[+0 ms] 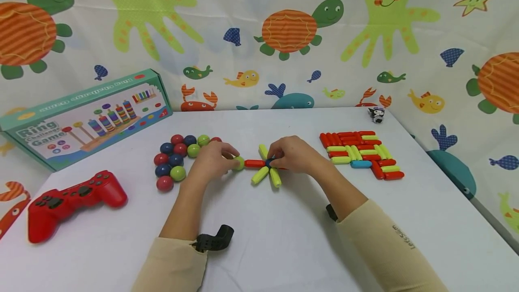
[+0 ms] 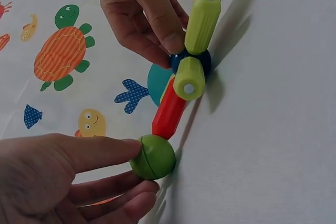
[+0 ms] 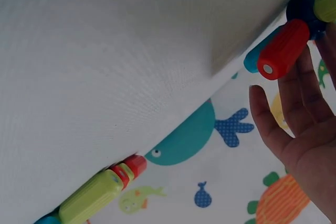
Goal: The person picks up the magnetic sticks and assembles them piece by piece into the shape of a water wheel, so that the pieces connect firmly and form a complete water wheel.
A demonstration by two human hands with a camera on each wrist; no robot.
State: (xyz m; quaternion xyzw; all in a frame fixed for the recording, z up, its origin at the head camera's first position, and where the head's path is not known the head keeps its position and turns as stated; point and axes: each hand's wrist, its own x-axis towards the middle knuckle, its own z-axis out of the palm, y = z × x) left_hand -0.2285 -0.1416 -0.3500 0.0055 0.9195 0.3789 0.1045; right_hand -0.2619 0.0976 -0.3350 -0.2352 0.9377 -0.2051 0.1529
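Observation:
Magnetic building pieces form a star on the white table. At its centre is a dark blue ball (image 1: 268,162), pinched from above by my right hand (image 1: 298,154). Yellow-green sticks (image 1: 260,175) spread from this ball, and a red stick (image 1: 254,163) points left. The red stick's outer end meets a green ball (image 2: 153,157), which my left hand (image 1: 215,161) holds between thumb and fingers. In the right wrist view another red stick (image 3: 286,48) juts from the blue ball, with a blue stick (image 3: 257,56) behind it. My right hand partly covers that side in the head view.
Red, blue and green balls (image 1: 180,149) cluster left of my left hand. Red, yellow-green and blue sticks (image 1: 361,152) lie grouped at the right. A red game controller (image 1: 77,202) and a game box (image 1: 93,120) stand at left; a small figurine (image 1: 377,114) sits at back right.

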